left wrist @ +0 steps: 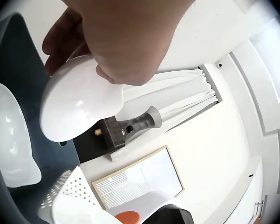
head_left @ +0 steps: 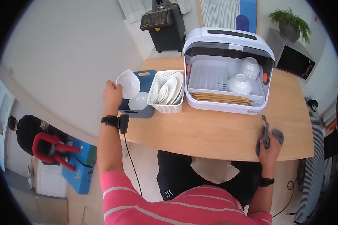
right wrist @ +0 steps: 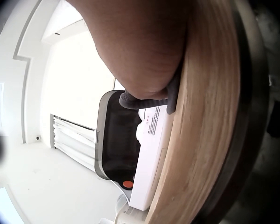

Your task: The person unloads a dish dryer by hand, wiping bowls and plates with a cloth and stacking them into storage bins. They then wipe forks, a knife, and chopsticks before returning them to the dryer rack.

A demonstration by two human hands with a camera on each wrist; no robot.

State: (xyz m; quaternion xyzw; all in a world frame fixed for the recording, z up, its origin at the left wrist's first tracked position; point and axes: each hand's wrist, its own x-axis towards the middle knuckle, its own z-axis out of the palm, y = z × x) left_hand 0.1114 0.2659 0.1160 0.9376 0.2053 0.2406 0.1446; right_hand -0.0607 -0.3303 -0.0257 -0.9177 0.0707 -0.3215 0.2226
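Observation:
My left hand (head_left: pixel 112 95) grips a white bowl (head_left: pixel 129 85) by its rim, thumb and fingers pinching the edge. The bowl is tilted over a blue-grey bin (head_left: pixel 148 80). Inside that bin sits another white bowl (head_left: pixel 139 100); the left wrist view also shows this second bowl (left wrist: pixel 11 140) below the held one. At the right of the table, my right hand (head_left: pixel 269 150) holds a bunched grey cloth (head_left: pixel 264 140) close to the tabletop. In the right wrist view, part of the cloth (right wrist: pixel 149 102) sticks out past the hand.
A white perforated basket (head_left: pixel 152 98) holds several white plates. Beside it stands an open white dish cabinet (head_left: pixel 199 105) with stacked bowls (head_left: pixel 249 67), an upturned bowl (head_left: pixel 240 84) and chopsticks (head_left: pixel 219 98). A microwave (head_left: pixel 293 56) stands behind. Someone (head_left: pixel 28 129) is at the far left.

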